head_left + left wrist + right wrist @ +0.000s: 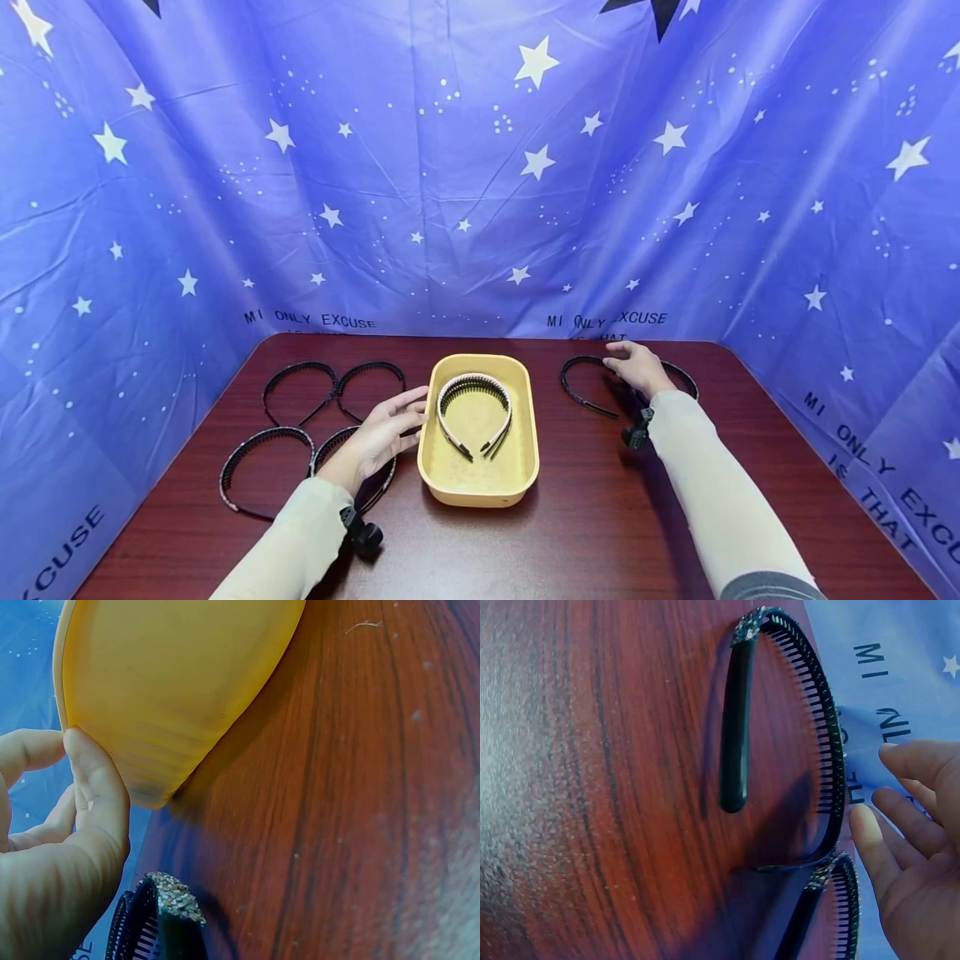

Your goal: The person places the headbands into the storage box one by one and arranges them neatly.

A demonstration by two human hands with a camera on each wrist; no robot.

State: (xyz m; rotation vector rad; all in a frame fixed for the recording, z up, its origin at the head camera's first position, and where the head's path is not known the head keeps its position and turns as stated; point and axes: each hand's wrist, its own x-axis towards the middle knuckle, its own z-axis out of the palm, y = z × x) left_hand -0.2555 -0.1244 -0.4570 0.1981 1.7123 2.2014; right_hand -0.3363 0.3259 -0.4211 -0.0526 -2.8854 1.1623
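At the left rim of a yellow plastic tub (480,492) is my left hand (386,433); in the left wrist view its thumb (94,765) and index finger pinch the rim. Inside the tub lie headbands, a pale one (442,414) with dark teeth uppermost, ends toward me. My right hand (637,368) hovers over two black toothed headbands on the right of the table. In the right wrist view its loosely bent fingers are beside the arch of one glittery headband (831,742), holding nothing. The second headband (847,900) adjoins it, partly hidden in the head view by my hand.
Several black headbands (266,433) lie on the left of the dark red wooden table (585,533), one partly under my left forearm. A blue star-printed curtain (480,167) rises along the table's back and sides.
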